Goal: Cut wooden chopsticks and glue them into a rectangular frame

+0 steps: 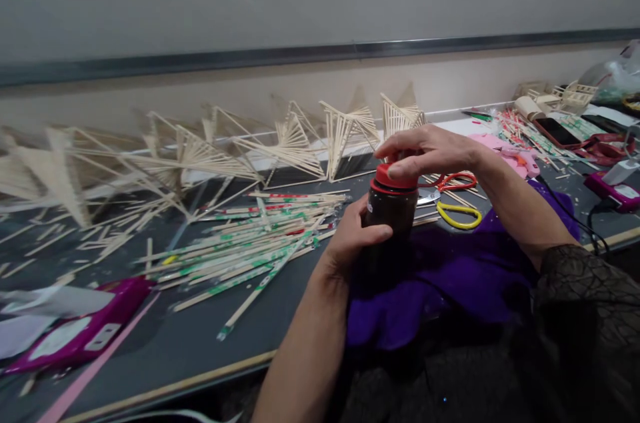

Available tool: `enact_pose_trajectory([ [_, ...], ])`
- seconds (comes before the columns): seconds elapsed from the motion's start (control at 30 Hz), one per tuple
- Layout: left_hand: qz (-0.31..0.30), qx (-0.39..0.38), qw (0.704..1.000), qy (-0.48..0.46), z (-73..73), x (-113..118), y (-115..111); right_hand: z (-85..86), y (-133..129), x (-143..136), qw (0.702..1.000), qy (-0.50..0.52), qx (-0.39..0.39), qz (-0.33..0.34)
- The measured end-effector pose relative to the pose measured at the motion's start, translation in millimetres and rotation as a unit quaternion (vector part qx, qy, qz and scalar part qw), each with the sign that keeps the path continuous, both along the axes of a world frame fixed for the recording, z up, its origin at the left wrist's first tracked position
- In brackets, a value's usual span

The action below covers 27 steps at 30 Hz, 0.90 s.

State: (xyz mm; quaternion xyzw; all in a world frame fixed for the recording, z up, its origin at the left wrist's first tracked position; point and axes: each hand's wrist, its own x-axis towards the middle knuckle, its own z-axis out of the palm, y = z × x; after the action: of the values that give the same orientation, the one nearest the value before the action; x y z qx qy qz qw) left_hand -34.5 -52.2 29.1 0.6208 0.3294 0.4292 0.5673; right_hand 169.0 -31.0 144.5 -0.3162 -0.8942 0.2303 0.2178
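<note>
A dark bottle (395, 213) with a red lid (395, 177) stands upright in front of me. My left hand (353, 233) is wrapped round the bottle's body, thumb across the front. From above, my right hand (420, 149) grips the red lid, with the fingers bent over its top and far side. Beneath and beside the bottle spreads a purple cloth (450, 276). Just right of the bottle lie scissors (460, 209) with one red and one yellow handle loop, partly hidden by the bottle and my right arm.
Paper-wrapped chopsticks (260, 243) lie piled to the left. Behind them, fan-shaped stick structures (300, 146) line the wall. A magenta device (75, 329) sits front left, another magenta device (613, 191) far right. A phone (557, 132) and a pink item (505, 153) lie at the right.
</note>
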Motion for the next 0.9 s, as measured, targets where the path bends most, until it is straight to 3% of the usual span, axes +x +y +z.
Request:
enact_pose_trajectory([
  [0.07,0.003,0.003,1.0,0.005,-0.3,-0.3,0.1,-0.9,0.3,-0.9,1.0,0.009,-0.001,0.009],
  [0.2,0.017,0.012,1.0,0.022,-0.2,-0.3,0.3,-1.4,-1.0,-7.3,0.986,-0.084,0.013,-0.141],
  [0.23,0.02,0.013,0.999,0.024,0.0,-0.4,0.4,-1.0,-1.2,-7.8,0.986,-0.09,0.012,-0.142],
  [0.4,0.028,0.003,1.0,0.005,-1.9,-4.0,2.3,2.7,-5.8,-4.8,0.998,-0.043,0.051,0.01],
  [0.67,0.063,0.022,0.996,-0.052,-6.7,0.2,-0.7,-1.9,-16.7,-12.1,0.983,-0.052,0.162,-0.067],
  [0.77,0.07,0.045,0.992,-0.099,-5.0,4.9,2.6,12.5,-18.5,5.0,0.974,-0.035,0.179,-0.132],
  [0.9,0.205,0.014,0.975,-0.09,-3.9,7.9,8.5,44.5,-2.4,43.7,0.932,-0.045,0.204,-0.295],
])
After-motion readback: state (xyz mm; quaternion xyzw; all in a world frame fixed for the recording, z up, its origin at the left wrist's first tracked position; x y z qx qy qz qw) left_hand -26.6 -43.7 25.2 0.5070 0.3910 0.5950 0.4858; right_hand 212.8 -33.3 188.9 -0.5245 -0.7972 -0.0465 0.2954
